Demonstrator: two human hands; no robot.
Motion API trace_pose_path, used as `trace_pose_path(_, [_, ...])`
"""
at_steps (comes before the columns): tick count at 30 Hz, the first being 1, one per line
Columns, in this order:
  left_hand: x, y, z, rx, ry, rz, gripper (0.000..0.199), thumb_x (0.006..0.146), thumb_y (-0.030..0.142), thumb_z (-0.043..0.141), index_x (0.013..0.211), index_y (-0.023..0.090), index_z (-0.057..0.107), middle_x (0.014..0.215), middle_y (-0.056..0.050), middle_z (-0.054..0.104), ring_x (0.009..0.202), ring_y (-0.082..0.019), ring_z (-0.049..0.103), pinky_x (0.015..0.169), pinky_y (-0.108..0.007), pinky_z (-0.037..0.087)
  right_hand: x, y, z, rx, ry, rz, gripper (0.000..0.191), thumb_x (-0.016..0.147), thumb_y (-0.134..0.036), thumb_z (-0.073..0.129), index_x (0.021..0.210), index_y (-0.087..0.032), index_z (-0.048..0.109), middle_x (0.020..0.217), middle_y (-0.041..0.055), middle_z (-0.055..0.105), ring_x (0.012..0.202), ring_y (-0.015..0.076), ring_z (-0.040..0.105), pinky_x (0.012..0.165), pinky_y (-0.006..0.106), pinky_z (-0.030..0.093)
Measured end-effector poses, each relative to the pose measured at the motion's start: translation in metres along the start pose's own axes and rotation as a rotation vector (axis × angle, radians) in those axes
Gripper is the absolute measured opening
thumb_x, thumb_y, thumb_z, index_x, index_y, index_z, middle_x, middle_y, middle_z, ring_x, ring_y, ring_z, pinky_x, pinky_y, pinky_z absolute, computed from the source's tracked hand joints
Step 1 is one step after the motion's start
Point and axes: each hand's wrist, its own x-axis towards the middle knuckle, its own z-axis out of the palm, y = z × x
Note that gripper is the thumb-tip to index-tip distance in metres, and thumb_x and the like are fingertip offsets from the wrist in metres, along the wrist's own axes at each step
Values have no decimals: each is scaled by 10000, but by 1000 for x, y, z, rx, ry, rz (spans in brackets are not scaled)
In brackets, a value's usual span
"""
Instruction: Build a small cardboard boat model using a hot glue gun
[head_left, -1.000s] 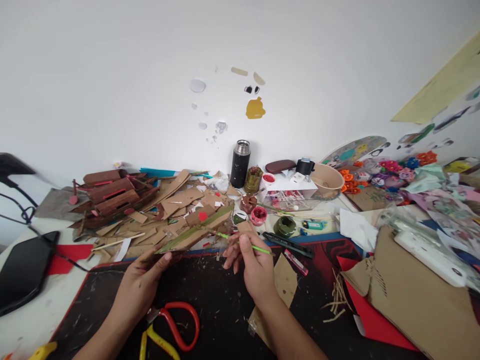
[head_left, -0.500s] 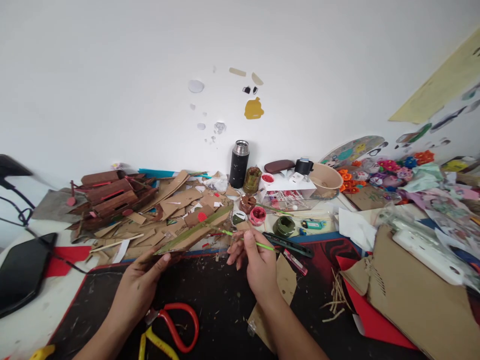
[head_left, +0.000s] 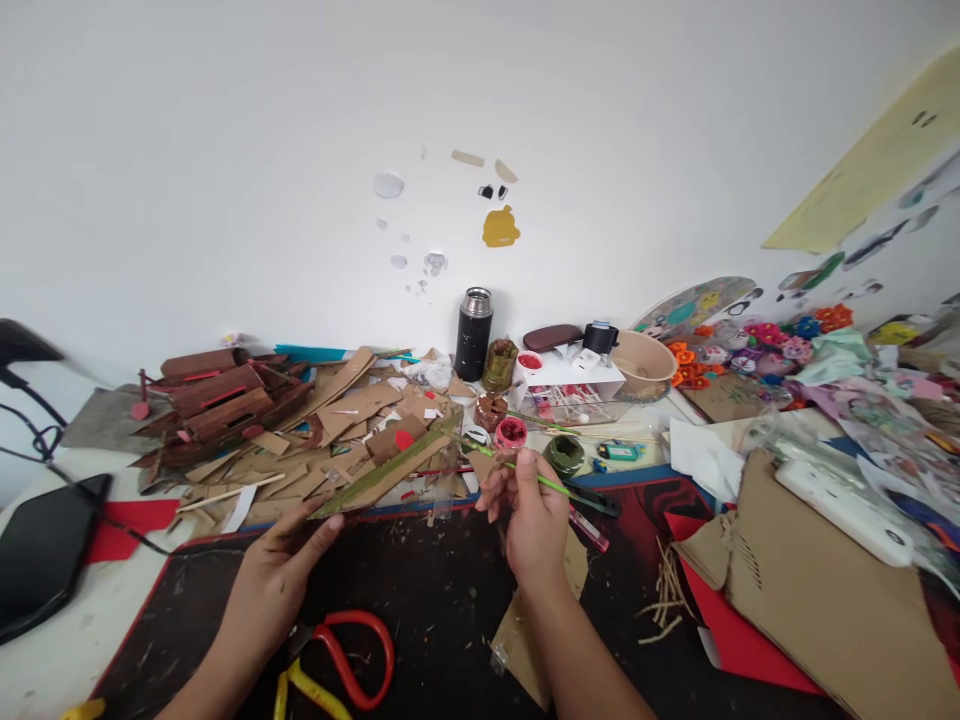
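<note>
My left hand [head_left: 289,565] pinches the near end of a long, pointed cardboard piece [head_left: 397,470]. Green paint covers a strip along its upper side, while the lower part is bare brown. Between the fingers of my right hand [head_left: 532,510] is a thin paintbrush with a bright green handle [head_left: 551,484]. The brush tip points left, at the far end of the cardboard; whether it touches cannot be made out. Just beyond my right hand stand an open jar of dark green paint [head_left: 564,456], a pot of red paint [head_left: 511,433] and a brown jar [head_left: 491,410].
Red-handled scissors [head_left: 360,660] and a yellow-handled tool [head_left: 307,690] lie near my left forearm. Cardboard scraps [head_left: 352,405] and a brown model boat [head_left: 225,400] fill the back left. A black flask [head_left: 474,335] stands by the wall. Cardboard sheets [head_left: 832,590] lie at right.
My right hand with the paintbrush has moved a little right, away from my left hand. The cardboard piece stays in my left hand. The view has shifted slightly.
</note>
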Motion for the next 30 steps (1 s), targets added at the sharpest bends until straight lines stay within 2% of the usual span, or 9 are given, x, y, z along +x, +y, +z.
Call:
trace_pose_path(3, [-1, 2, -5, 117, 47, 105, 553, 613, 747, 865, 930, 293, 860, 1077, -91, 854, 1215, -445, 728, 1110, -518, 556, 2, -3, -3, 32, 30, -34, 535, 944, -720, 701, 815, -205, 631, 622, 9, 680, 452, 163, 640, 368, 236, 436])
trace_pose_path(5, [-2, 5, -9, 193, 48, 228, 492, 644, 718, 860, 918, 309, 867, 1073, -79, 852, 1187, -422, 744, 1122, -475, 553, 3, -5, -5, 56, 45, -56, 526, 941, -707, 714, 818, -202, 630, 617, 2, 673, 440, 153, 630, 373, 233, 445])
trace_pose_path(7, [-4, 8, -12, 299, 2, 410, 412, 741, 666, 822, 952, 315, 870, 1101, -65, 848, 1152, -372, 764, 1089, -413, 577, 3, -6, -6, 79, 54, -74, 518, 932, -699, 729, 830, -200, 634, 605, -10, 662, 425, 146, 617, 371, 227, 441])
trace_pose_path(10, [-7, 11, -13, 564, -64, 753, 313, 952, 537, 674, 1079, 309, 848, 1157, -43, 841, 1054, -280, 800, 958, -334, 633, 3, -5, -6, 105, 54, -85, 524, 931, -704, 726, 826, -199, 631, 590, -20, 649, 411, 140, 602, 366, 218, 428])
trace_pose_path(13, [-11, 11, -13, 837, -26, 1041, 328, 1067, 421, 537, 1179, 267, 803, 1162, -58, 835, 956, -235, 816, 837, -298, 644, 3, -4, -4, 113, 42, -80, 529, 928, -709, 724, 812, -203, 626, 578, -23, 642, 409, 140, 595, 363, 217, 419])
trace_pose_path(15, [-14, 11, -12, 969, 23, 1148, 343, 1095, 372, 489, 1223, 231, 774, 1150, -82, 831, 932, -236, 815, 793, -305, 636, 3, -4, -3, 114, 34, -73, 526, 925, -710, 725, 811, -205, 628, 578, -23, 642, 413, 142, 595, 363, 219, 417])
trace_pose_path(20, [-23, 12, -6, 1145, 80, 1242, 322, 1088, 288, 489, 1231, 192, 762, 1077, -103, 830, 889, -260, 801, 796, -361, 626, 4, -5, -2, 107, 26, -53, 544, 904, -746, 719, 827, -212, 647, 573, -21, 642, 428, 160, 601, 369, 240, 430])
trace_pose_path(27, [-32, 12, 8, 1177, -48, 1267, 398, 1100, 275, 417, 1173, 188, 798, 1065, -112, 839, 900, -256, 801, 828, -361, 637, 6, -4, -3, 100, 27, -40, 547, 885, -754, 731, 849, -212, 669, 586, -14, 658, 454, 174, 618, 394, 260, 454])
trace_pose_path(30, [-32, 13, 14, 1172, -118, 1262, 419, 1099, 271, 399, 1162, 196, 807, 1038, -111, 839, 892, -257, 801, 794, -355, 643, 6, -4, -3, 98, 24, -42, 551, 888, -757, 726, 850, -209, 675, 588, -15, 658, 445, 166, 606, 389, 254, 440])
